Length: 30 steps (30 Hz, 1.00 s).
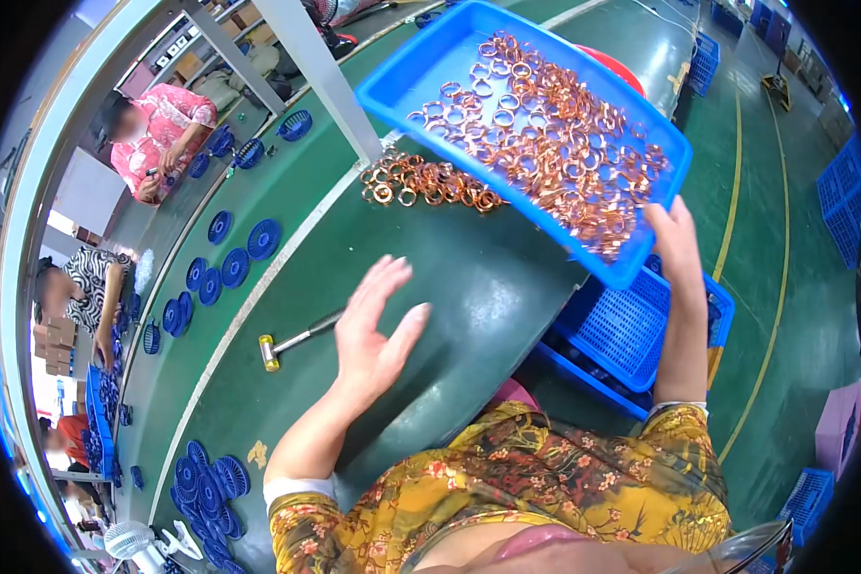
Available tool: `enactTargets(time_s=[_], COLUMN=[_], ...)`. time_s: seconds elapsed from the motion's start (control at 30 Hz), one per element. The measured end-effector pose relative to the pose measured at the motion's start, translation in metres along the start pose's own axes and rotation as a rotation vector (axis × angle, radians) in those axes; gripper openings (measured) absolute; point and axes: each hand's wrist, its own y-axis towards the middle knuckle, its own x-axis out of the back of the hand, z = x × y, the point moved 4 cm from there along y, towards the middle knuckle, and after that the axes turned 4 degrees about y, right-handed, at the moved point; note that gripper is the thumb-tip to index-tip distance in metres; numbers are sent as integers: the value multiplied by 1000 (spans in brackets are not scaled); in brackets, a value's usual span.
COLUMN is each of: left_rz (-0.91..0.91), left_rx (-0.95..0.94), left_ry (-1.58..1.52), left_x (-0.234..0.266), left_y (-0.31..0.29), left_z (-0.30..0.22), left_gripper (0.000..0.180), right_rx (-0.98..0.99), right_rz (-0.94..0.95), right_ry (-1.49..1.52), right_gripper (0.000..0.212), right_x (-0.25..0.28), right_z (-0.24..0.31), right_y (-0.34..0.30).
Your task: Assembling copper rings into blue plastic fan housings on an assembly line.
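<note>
A shallow blue plastic tray [416, 77] is tilted at the table's far right, with many copper-coloured rings [555, 124] heaped toward its near right end. My right hand [674, 244] is closed on the tray's near right corner. A loose pile of the same rings [421, 182] lies on the green tabletop [450, 277], just past the tray's left side. Over the table's middle, my left hand [373, 320] is held with fingers stretched out and thumb apart, touching nothing. Beside it lies a hammer [270, 352] with a yellow-faced head, its handle end hidden behind that hand.
Stacked blue crates [622, 325] stand right of the table. Round slotted blue parts [206, 488] lie in a heap at near left, more [263, 239] farther off. A white fan [129, 540] is at lower left. A grey post [325, 77] rises beyond the table. People work at left.
</note>
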Motion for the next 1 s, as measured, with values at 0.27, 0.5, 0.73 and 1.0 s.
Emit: enactTargets(time_s=[0.27, 0.5, 0.73, 1.0], left_rz=[-465, -898, -1239, -1303], left_rx=[742, 491, 167, 71], left_ry=[-1219, -1140, -911, -822], left_x=[-32, 45, 74, 83], left_y=[14, 7, 18, 44], left_z=[23, 42, 61, 55], left_gripper=[46, 35, 35, 36], right_rx=[221, 478, 249, 295], right_rz=[285, -104, -25, 62], right_ry=[-86, -496, -563, -319], right_gripper=[42, 51, 58, 46], right_x=[-87, -98, -190, -266], right_z=[46, 4, -45, -12], right_y=[-63, 15, 55, 89])
